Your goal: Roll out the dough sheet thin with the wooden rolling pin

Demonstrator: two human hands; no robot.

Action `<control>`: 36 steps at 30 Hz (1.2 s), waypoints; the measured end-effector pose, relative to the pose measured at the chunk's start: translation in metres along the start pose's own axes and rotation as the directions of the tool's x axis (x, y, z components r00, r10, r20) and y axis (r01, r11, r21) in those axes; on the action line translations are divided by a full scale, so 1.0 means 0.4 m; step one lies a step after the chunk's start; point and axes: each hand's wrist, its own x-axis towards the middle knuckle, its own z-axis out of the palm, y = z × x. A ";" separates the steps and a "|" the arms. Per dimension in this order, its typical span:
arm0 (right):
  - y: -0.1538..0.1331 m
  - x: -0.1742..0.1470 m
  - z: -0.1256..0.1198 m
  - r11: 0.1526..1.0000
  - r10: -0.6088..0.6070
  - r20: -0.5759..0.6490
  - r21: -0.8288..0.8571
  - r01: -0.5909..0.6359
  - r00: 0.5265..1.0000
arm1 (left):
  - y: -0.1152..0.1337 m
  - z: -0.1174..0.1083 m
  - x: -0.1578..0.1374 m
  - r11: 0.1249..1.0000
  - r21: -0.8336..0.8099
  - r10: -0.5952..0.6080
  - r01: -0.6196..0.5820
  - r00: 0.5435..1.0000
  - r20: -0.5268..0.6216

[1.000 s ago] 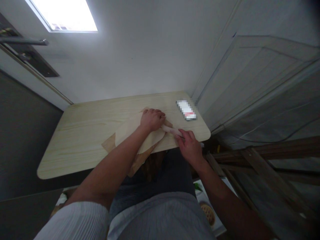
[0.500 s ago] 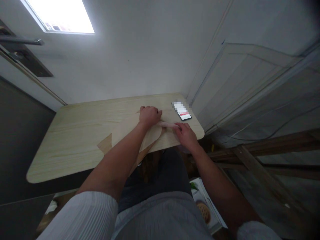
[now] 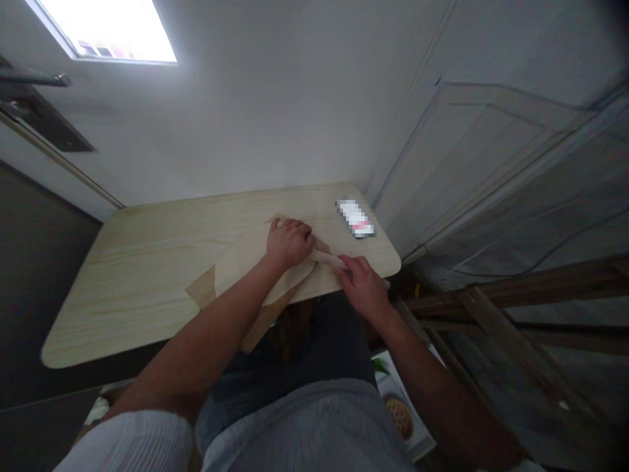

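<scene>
A pale, flat, sheet-like piece lies on a light wood-grain table. Brown paper-like corners stick out beyond it, one hanging over the near edge. My left hand presses on the pale piece, fingers curled over its right part. From there a narrow pale strip runs to my right hand, whose thumb and fingers close on its end. Whether strip and sheet are one piece I cannot tell; my left hand covers where they meet.
A phone with a lit screen lies at the table's back right. Behind the table rises a white door with a metal handle. Wooden beams stand at the right. Below, beside my leg, is a box with a printed picture.
My right hand has moved slightly down toward me, so the pale strip now slants downward. My left hand has shifted a little left and nearer.
</scene>
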 end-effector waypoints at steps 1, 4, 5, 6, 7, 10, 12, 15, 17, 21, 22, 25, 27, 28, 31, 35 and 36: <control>-0.003 -0.012 0.003 1.000 -0.011 -0.016 -0.003 0.011 1.000 | -0.003 0.000 -0.008 0.999 -0.023 0.032 -0.031 0.999 0.005; -0.002 -0.018 0.008 0.997 -0.023 -0.070 -0.072 0.018 0.997 | -0.011 0.003 -0.008 0.995 -0.058 0.082 -0.080 0.996 0.031; 0.001 -0.012 0.008 0.995 -0.023 -0.081 -0.104 0.014 0.996 | -0.012 0.005 -0.001 0.996 -0.055 0.074 -0.072 0.997 0.038; 0.004 -0.001 0.008 0.991 -0.023 -0.087 -0.131 0.012 0.996 | -0.012 0.007 0.009 0.997 -0.047 0.058 -0.057 0.998 0.039; 0.007 0.011 0.007 0.989 -0.025 -0.088 -0.150 0.011 0.996 | -0.011 0.009 0.020 0.999 -0.037 0.042 -0.041 0.998 0.038; 0.016 0.052 0.005 0.985 -0.021 -0.091 -0.173 0.005 0.996 | -0.006 0.013 0.059 1.000 -0.010 0.003 -0.003 1.000 0.015; 0.017 0.077 0.006 0.985 0.000 -0.098 -0.174 -0.017 0.995 | -0.003 0.014 0.085 1.000 0.009 -0.027 0.027 0.999 0.020; 0.016 0.102 0.011 0.984 0.043 -0.111 -0.168 -0.062 0.993 | 0.004 0.013 0.116 0.996 0.035 -0.082 0.081 0.996 0.040; 0.013 0.104 0.013 0.984 0.054 -0.111 -0.162 -0.071 0.992 | 0.008 0.011 0.121 0.994 0.046 -0.098 0.096 0.994 0.055; 0.003 0.054 0.016 0.990 0.030 -0.118 -0.137 -0.046 0.993 | 0.013 0.006 0.072 0.997 0.046 -0.057 0.054 0.996 0.072; -0.002 0.031 0.017 0.991 0.020 -0.122 -0.125 -0.035 0.992 | 0.013 0.004 0.048 0.998 0.044 -0.042 0.039 0.997 0.061; -0.025 -0.046 0.022 0.997 -0.010 -0.137 -0.078 -0.001 0.991 | 0.007 -0.009 -0.037 0.999 0.037 -0.002 0.000 0.999 0.046; -0.045 -0.094 0.030 0.999 -0.018 -0.148 -0.048 0.011 0.989 | -0.001 -0.020 -0.092 0.999 0.021 0.031 -0.032 0.997 0.069; -0.054 -0.113 0.035 0.999 -0.022 -0.149 -0.035 0.017 0.989 | -0.006 -0.025 -0.114 0.999 0.013 0.044 -0.045 0.996 0.078; -0.073 -0.143 0.050 1.000 -0.023 -0.170 -0.010 0.021 0.985 | -0.015 -0.034 -0.149 0.998 0.006 0.057 -0.058 0.994 0.090; -0.063 -0.118 0.058 1.000 -0.001 -0.195 0.001 0.001 0.981 | -0.007 -0.022 -0.117 0.999 0.016 0.037 -0.038 0.996 0.077; -0.054 -0.103 0.056 1.000 0.004 -0.203 -0.003 -0.005 0.979 | -0.002 -0.015 -0.099 0.999 0.017 0.031 -0.032 0.997 0.068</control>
